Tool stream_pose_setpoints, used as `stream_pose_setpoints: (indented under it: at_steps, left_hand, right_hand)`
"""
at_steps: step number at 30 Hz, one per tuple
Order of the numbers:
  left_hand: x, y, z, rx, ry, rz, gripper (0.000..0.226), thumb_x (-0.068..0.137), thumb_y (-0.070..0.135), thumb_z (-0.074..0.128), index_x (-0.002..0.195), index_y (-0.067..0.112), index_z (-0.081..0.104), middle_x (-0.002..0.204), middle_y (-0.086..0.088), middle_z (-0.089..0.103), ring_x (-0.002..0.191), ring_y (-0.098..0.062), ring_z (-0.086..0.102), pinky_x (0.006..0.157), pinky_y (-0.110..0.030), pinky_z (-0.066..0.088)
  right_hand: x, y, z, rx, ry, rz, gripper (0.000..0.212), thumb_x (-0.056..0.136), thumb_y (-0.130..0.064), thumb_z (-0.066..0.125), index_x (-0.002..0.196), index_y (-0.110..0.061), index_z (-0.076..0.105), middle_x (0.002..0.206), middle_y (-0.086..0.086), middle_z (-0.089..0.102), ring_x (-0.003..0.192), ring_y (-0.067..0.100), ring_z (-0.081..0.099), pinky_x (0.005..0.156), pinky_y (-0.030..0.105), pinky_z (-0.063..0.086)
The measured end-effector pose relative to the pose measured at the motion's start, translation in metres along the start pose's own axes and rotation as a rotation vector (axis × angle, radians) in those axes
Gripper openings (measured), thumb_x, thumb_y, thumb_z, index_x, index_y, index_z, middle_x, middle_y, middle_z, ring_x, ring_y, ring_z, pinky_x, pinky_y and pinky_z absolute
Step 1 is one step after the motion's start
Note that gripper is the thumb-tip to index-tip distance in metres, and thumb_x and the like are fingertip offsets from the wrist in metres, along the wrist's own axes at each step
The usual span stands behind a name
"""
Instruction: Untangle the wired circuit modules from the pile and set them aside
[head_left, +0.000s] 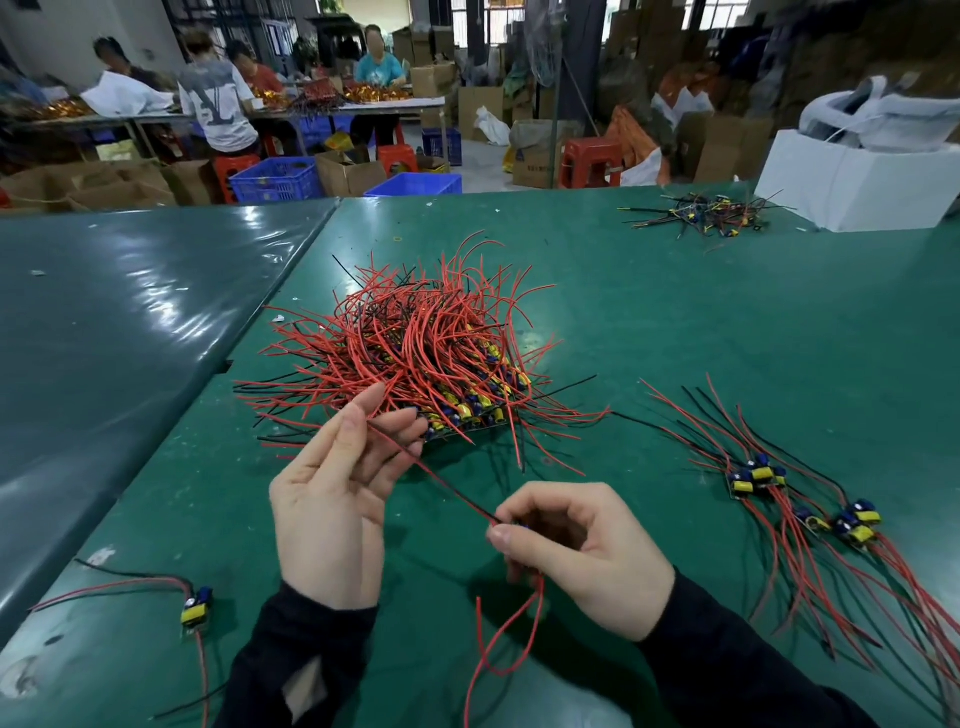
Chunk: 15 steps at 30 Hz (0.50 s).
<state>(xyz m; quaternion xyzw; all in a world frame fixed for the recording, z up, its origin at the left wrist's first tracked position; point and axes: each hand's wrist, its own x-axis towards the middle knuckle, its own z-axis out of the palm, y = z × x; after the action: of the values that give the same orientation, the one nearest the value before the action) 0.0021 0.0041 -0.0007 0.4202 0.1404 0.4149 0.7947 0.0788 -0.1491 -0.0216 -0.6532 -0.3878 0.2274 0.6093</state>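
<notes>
A big tangled pile of red and black wires with small yellow-and-blue circuit modules lies mid-table. My right hand is closed around one module, mostly hidden in the fingers; red wires hang below it. From that hand a red-and-black wire pair runs up-left to my left hand, where it passes between the thumb and the spread fingers, just in front of the pile. Several separated modules with straight wires lie at the right.
One single module with wires lies at the near left. A smaller wire heap and a white box sit at the far right. The green table meets a darker one at left. People work at tables beyond.
</notes>
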Motion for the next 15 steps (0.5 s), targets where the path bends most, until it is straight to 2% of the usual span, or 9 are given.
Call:
stream_pose_setpoints:
  at_steps: [2, 4, 6, 8, 11, 12, 15]
  left_hand:
    - [-0.006, -0.005, 0.006, -0.034, -0.095, -0.063, 0.041, 0.081, 0.021, 0.053, 0.119, 0.007, 0.056, 0.097, -0.011, 0.074, 0.091, -0.023, 0.071, 0.073, -0.025, 0.057]
    - [-0.017, -0.017, 0.013, 0.044, -0.197, -0.132, 0.054, 0.07, 0.02, 0.063, 0.121, 0.006, 0.054, 0.103, -0.014, 0.072, 0.098, -0.027, 0.069, 0.078, -0.029, 0.057]
    - [-0.028, -0.027, 0.016, 0.204, -0.273, -0.177, 0.045, 0.063, 0.016, 0.069, 0.107, 0.005, 0.066, 0.098, -0.014, 0.073, 0.094, -0.024, 0.07, 0.081, -0.03, 0.057]
    - [-0.033, -0.033, 0.016, 0.357, -0.301, -0.158, 0.028, 0.064, 0.013, 0.069, 0.091, 0.005, 0.074, 0.09, -0.012, 0.074, 0.084, -0.018, 0.07, 0.076, -0.026, 0.057]
    - [-0.032, -0.034, 0.013, 0.439, -0.289, -0.102, 0.018, 0.07, 0.011, 0.067, 0.082, 0.0, 0.076, 0.083, -0.014, 0.074, 0.079, -0.02, 0.068, 0.076, -0.03, 0.055]
    - [-0.032, -0.034, 0.013, 0.437, -0.279, -0.102, 0.018, 0.069, 0.012, 0.067, 0.08, 0.0, 0.076, 0.082, -0.015, 0.074, 0.079, -0.022, 0.068, 0.077, -0.033, 0.055]
    - [-0.028, -0.031, 0.012, 0.408, -0.228, -0.144, 0.017, 0.072, 0.015, 0.066, 0.077, 0.002, 0.076, 0.083, -0.015, 0.074, 0.079, -0.022, 0.069, 0.072, -0.029, 0.055]
  right_hand:
    - [0.002, 0.001, 0.0, 0.056, 0.09, -0.035, 0.011, 0.082, -0.01, 0.068, 0.072, -0.014, 0.065, 0.055, 0.0, 0.06, 0.051, 0.009, 0.057, 0.053, 0.02, 0.045]
    - [0.004, 0.002, -0.002, 0.115, 0.171, -0.046, 0.017, 0.085, 0.001, 0.065, 0.071, -0.01, 0.065, 0.055, 0.002, 0.059, 0.05, 0.009, 0.056, 0.051, 0.02, 0.046]
    - [0.004, 0.004, -0.003, 0.097, 0.175, -0.063, 0.014, 0.086, 0.0, 0.064, 0.073, -0.007, 0.065, 0.057, 0.002, 0.06, 0.052, 0.008, 0.055, 0.053, 0.021, 0.046]
    - [0.002, 0.005, -0.001, 0.048, 0.151, -0.083, 0.009, 0.084, -0.006, 0.065, 0.075, -0.007, 0.067, 0.064, 0.0, 0.065, 0.058, 0.007, 0.058, 0.057, 0.023, 0.048]
    - [0.001, 0.005, 0.002, 0.03, 0.115, -0.086, 0.016, 0.084, 0.001, 0.064, 0.078, -0.012, 0.07, 0.091, -0.007, 0.073, 0.075, 0.005, 0.063, 0.067, 0.023, 0.051]
    - [0.001, 0.005, 0.002, 0.03, 0.115, -0.088, 0.017, 0.084, 0.001, 0.065, 0.077, -0.014, 0.07, 0.092, -0.007, 0.074, 0.077, 0.004, 0.064, 0.069, 0.021, 0.051]
    - [0.001, 0.004, 0.003, 0.039, 0.151, -0.067, 0.006, 0.076, -0.014, 0.068, 0.071, -0.011, 0.068, 0.067, -0.002, 0.065, 0.06, 0.008, 0.059, 0.059, 0.021, 0.047]
